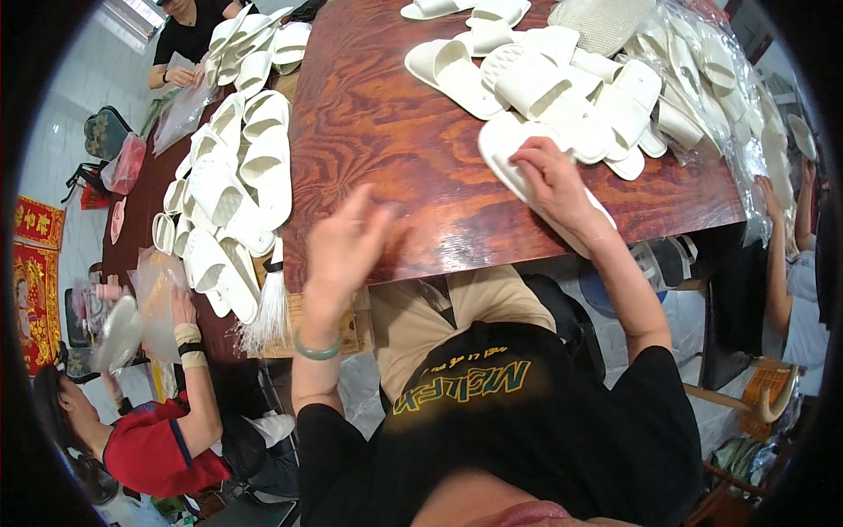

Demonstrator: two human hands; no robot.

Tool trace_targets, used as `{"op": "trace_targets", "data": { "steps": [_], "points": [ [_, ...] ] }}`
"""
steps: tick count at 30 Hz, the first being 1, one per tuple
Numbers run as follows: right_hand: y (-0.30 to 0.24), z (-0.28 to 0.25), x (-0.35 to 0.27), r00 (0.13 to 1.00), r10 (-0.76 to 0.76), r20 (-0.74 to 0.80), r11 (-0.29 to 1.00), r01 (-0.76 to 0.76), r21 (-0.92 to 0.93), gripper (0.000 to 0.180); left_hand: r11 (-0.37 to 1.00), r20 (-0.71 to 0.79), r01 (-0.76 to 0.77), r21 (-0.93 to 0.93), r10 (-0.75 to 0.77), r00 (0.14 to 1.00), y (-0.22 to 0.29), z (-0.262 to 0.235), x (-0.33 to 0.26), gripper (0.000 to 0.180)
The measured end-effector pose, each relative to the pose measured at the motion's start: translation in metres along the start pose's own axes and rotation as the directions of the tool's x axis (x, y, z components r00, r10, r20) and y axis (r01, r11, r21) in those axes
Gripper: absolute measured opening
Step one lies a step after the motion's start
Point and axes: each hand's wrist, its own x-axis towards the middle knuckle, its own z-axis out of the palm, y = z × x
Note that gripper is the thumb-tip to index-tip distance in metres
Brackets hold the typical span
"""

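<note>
A white slipper [499,146] lies at the near right of the wooden table, its sole slanting toward the table's front edge. My right hand [555,184] is on it, fingers curled over its upper part; the hand hides the strap area and what the fingertips touch. Over the table's front left part hovers my left hand [345,235], a little blurred, fingers apart and nothing seen in them. A pale green bangle [317,346] circles that wrist. Just beyond my right hand, more white slippers [531,83] lie in an overlapping pile.
The reddish-brown table [369,97] spreads before me. White slippers [219,189] are heaped along its left side, near a bundle of white strands [270,307]. Bagged slippers [702,70] fill the far right. Co-workers sit left and far left; another person's arms [781,255] reach in at right.
</note>
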Motion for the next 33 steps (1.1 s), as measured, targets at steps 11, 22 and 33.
{"op": "trace_targets", "data": {
  "steps": [11, 22, 33],
  "points": [
    [-0.013, -0.026, 0.049, 0.965, -0.259, 0.031, 0.814, 0.236, -0.531, 0.047, 0.98, 0.156, -0.178, 0.088, 0.163, 0.974, 0.04, 0.077, 0.032, 0.093],
    [0.012, 0.024, 0.035, 0.972, 0.078, 0.224, 0.689, 0.109, -0.717, 0.056, 0.998, 0.129, -0.056, -0.001, 0.055, 0.99, -0.052, 0.017, 0.065, 0.071],
    [-0.086, 0.056, 0.007, 0.973, -0.214, 0.088, 0.967, 0.198, 0.158, 0.03, 0.445, 0.367, 0.274, -0.853, 0.138, 0.92, 0.015, 0.023, -0.005, 0.113]
  ]
}}
